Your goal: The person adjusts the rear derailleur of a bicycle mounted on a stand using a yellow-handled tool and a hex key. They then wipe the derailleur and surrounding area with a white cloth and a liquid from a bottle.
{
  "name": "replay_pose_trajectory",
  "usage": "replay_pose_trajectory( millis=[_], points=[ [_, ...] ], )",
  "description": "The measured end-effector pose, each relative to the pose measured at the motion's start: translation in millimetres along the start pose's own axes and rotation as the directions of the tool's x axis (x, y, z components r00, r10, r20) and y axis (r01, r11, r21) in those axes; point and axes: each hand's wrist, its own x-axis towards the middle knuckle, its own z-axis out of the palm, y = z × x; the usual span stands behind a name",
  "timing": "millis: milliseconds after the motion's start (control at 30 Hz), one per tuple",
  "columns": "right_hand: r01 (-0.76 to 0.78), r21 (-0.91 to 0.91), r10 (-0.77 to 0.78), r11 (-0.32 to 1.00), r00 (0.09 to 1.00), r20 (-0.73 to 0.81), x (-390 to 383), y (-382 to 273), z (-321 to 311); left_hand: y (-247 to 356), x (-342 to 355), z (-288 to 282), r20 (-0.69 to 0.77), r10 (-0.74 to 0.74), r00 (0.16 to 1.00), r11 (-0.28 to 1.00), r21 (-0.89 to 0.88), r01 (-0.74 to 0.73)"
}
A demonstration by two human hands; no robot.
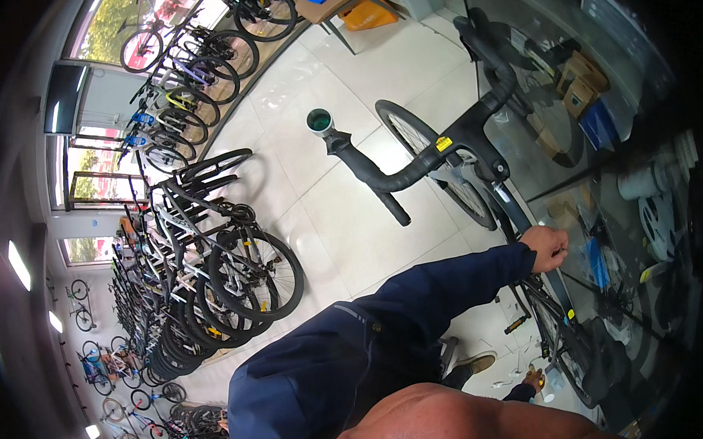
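A black road bike with drop handlebars (442, 156) stands on my right beside a glass case. My left hand (548, 249), in a navy sleeve, is closed over the bike's dark top tube (557, 288). Its fingers are curled together, and what they hold, if anything, does not show. Lower down, my right hand (535, 379) is near the bike's pedals and rear wheel, closed on a small yellow thing too small to name. Much of the right arm is hidden. A pedal (516, 324) sticks out between the two hands.
A round, green-lined cup-like thing (319, 120) sits by the left handlebar end. Small scraps (503, 383) lie on the tiles by my shoe (474, 363). The glass case (614, 187) holds boxes and a helmet. Rows of bikes (214, 271) stand on the left.
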Motion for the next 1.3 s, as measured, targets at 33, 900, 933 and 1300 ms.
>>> replay_pose_trajectory(
  millis=[33, 900, 933, 1300],
  points=[
    [0.023, -0.041, -0.021, 0.999, 0.998, 0.055, -3.8, -4.2, 1.5, -0.2, 0.2, 0.4, -0.010, 0.020, 1.000, 1.000, 0.012, -0.020],
    [0.408, -0.724, -0.257, 0.557, 0.913, 0.317, 72.2, 75.6, -45.4, 0.7, -4.0, 0.9, 0.106, -0.181, 0.978, 0.979, -0.079, 0.190],
    [0.180, -0.133, -0.168, 0.975, 0.981, 0.101, 71.0, 85.8, -46.1, -0.1, -0.9, 1.2, 0.117, -0.229, 0.966, 0.971, -0.035, 0.235],
    [0.108, 0.142, -0.143, 0.984, 0.953, 0.266, -119.2, -11.0, -25.2, 11.4, -196.4, 61.6, 0.203, -0.189, 0.961, 0.778, -0.566, 0.272]
  ],
)
